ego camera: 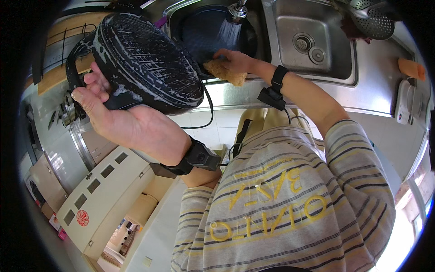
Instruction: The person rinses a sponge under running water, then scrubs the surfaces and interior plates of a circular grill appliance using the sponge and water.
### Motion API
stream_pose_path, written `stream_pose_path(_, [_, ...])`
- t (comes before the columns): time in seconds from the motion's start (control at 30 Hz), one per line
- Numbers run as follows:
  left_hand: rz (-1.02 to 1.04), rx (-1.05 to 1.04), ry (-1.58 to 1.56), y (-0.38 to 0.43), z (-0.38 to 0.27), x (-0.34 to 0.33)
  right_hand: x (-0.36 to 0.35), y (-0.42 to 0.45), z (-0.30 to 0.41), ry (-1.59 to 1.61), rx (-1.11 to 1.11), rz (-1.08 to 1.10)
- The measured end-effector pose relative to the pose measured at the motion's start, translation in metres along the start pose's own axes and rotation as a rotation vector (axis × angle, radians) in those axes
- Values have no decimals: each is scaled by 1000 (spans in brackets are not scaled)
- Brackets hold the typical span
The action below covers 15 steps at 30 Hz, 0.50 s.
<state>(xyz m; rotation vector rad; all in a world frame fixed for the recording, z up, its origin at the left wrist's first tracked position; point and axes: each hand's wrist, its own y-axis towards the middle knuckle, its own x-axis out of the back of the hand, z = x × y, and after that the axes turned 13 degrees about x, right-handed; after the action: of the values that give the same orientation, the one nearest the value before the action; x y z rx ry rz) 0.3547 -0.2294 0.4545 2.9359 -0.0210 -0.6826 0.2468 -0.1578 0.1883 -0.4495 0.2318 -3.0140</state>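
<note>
My left hand [102, 98] grips the side of a round black pan [153, 57] by its handle area. The pan is tilted up on the left, and white suds streak its ridged face. At the sink's front edge, my right hand [234, 61] holds a tan, rough-textured scrubbing sponge [226, 72]. Beyond that hand, water runs from a faucet head [237, 13] into the left sink basin [266, 40]. A large dark round pan [204, 30] lies in this basin under the stream.
The right steel basin [289, 20] has a drain with a strainer piece beside it. Perforated ladles [375, 20] hang at the upper right. A white device [404, 102] and an orange object [411, 69] stand on the counter. A black cable [211, 112] loops below the raised pan.
</note>
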Motion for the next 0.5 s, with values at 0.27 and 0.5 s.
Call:
stream_pose_path(0.27, [-4,-11,84,7,-1,8,-9,-18,9,-364,-3,-7])
stream_pose_path(0.5, [-55,3,92,6,-6,8,96,-22,-43,-163,-112,-653])
